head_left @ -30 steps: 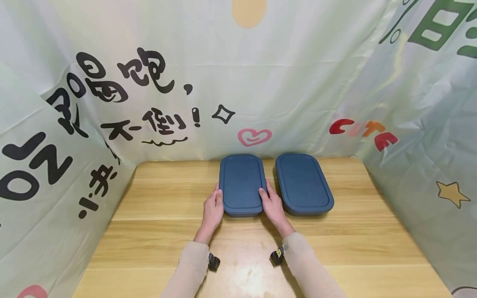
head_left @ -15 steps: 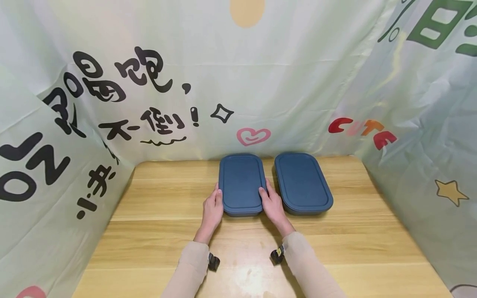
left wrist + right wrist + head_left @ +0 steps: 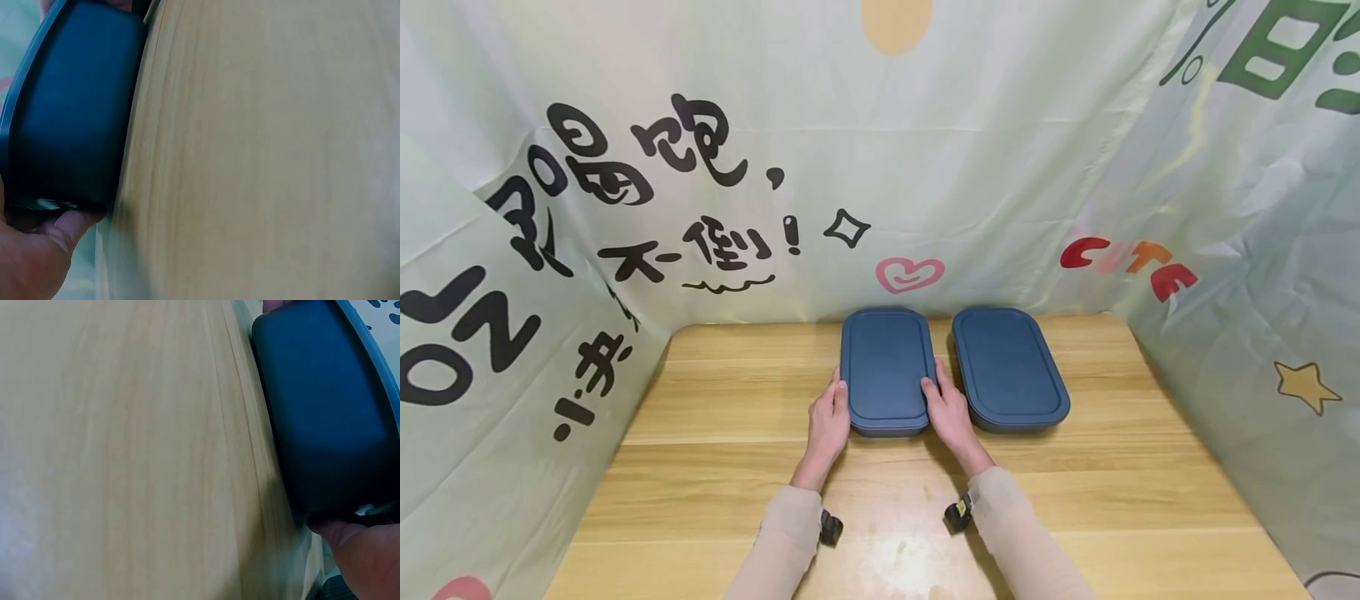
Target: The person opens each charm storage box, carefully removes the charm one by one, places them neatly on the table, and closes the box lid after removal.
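Observation:
A dark blue lunch box [image 3: 887, 367] with rounded corners and a closed, rimmed lid is near the back of the wooden table. My left hand [image 3: 829, 417] grips its left side and my right hand [image 3: 950, 412] its right side, both thumbs along the near part of the lid edge. The fingers curl along the sides and are partly hidden. In the left wrist view the near wall of the lunch box [image 3: 75, 106] stands close over the wood, and the right wrist view has the same wall of the lunch box [image 3: 331, 406] with a thumb at its corner.
A second, matching blue lunch box [image 3: 1011, 367] lies a small gap to the right, slightly angled. Behind the table [image 3: 715, 475] hangs a pale printed cloth [image 3: 820, 167], which also runs down both sides. Small black wrist cameras sit at both cuffs.

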The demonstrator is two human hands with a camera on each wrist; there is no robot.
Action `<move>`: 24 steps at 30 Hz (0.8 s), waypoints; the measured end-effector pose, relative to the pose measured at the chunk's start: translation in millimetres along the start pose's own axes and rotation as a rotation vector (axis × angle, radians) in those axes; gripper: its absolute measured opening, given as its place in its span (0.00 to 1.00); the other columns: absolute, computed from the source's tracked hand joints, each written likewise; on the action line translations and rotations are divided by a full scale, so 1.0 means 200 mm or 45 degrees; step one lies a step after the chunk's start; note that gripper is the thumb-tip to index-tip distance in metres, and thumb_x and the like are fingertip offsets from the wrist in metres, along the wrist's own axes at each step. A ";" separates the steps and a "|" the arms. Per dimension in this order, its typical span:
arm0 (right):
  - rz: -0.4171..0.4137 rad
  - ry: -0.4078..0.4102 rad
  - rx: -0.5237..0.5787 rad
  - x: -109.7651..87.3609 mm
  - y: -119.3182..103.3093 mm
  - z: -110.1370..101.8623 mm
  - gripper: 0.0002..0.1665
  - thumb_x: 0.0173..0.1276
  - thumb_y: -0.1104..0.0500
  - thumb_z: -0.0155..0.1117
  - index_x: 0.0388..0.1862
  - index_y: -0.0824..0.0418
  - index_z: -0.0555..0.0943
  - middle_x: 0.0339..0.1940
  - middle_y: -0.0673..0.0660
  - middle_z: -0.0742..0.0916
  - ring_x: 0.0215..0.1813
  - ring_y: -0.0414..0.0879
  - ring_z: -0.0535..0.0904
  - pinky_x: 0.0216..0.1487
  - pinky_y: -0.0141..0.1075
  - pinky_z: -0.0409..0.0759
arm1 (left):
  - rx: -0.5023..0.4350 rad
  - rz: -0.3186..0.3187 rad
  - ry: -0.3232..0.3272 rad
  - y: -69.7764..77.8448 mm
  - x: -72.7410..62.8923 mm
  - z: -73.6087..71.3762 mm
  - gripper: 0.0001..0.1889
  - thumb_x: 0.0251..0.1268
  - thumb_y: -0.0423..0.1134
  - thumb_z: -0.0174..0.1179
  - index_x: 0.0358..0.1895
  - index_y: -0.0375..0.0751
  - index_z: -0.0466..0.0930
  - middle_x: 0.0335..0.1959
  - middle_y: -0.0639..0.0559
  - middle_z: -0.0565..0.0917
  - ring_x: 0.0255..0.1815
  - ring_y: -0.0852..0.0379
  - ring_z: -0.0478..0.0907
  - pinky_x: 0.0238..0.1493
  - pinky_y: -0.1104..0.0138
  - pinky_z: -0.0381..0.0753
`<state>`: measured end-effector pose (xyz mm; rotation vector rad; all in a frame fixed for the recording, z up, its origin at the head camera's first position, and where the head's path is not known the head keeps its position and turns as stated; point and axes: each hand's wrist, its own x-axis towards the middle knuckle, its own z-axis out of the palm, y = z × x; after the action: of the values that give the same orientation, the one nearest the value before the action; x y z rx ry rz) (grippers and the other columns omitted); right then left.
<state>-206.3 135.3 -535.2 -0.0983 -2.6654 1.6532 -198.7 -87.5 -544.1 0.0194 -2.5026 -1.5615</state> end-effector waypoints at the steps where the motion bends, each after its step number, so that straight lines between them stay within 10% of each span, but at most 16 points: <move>1: 0.001 0.000 0.000 0.00 0.00 0.00 0.40 0.86 0.44 0.45 0.89 0.58 0.53 0.87 0.63 0.61 0.86 0.65 0.56 0.84 0.60 0.57 | 0.003 0.001 -0.001 0.00 0.00 0.00 0.28 0.90 0.47 0.41 0.80 0.35 0.65 0.77 0.36 0.71 0.77 0.34 0.69 0.78 0.43 0.67; 15: -0.021 0.047 -0.074 0.00 -0.03 0.00 0.37 0.87 0.47 0.45 0.86 0.63 0.57 0.83 0.66 0.67 0.82 0.68 0.64 0.82 0.60 0.62 | 0.039 0.013 -0.004 0.00 0.01 -0.01 0.27 0.90 0.46 0.41 0.79 0.32 0.66 0.74 0.34 0.74 0.76 0.34 0.72 0.77 0.44 0.70; 18: -0.026 0.040 -0.097 0.00 -0.04 0.00 0.37 0.87 0.48 0.44 0.86 0.64 0.57 0.83 0.67 0.67 0.82 0.68 0.64 0.81 0.60 0.62 | 0.039 0.015 -0.001 0.00 0.01 -0.01 0.27 0.89 0.45 0.41 0.79 0.32 0.66 0.55 0.29 0.86 0.54 0.37 0.84 0.68 0.47 0.79; 21: -0.031 0.034 -0.107 0.00 -0.04 -0.01 0.37 0.87 0.48 0.44 0.86 0.64 0.57 0.83 0.66 0.67 0.82 0.68 0.64 0.81 0.60 0.63 | 0.040 0.010 0.000 0.01 0.02 -0.01 0.27 0.89 0.45 0.42 0.79 0.32 0.66 0.28 0.38 0.76 0.27 0.48 0.69 0.49 0.54 0.79; 24: -0.039 0.036 -0.105 0.00 -0.04 -0.01 0.37 0.87 0.48 0.44 0.86 0.64 0.57 0.83 0.66 0.67 0.82 0.67 0.64 0.81 0.60 0.63 | 0.047 0.018 0.005 0.01 0.02 -0.01 0.27 0.89 0.44 0.43 0.79 0.31 0.67 0.29 0.37 0.77 0.26 0.52 0.65 0.47 0.56 0.77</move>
<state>-207.0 134.2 -526.9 -0.0796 -2.6999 1.5224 -202.2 -88.3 -541.6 0.0095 -2.5226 -1.5083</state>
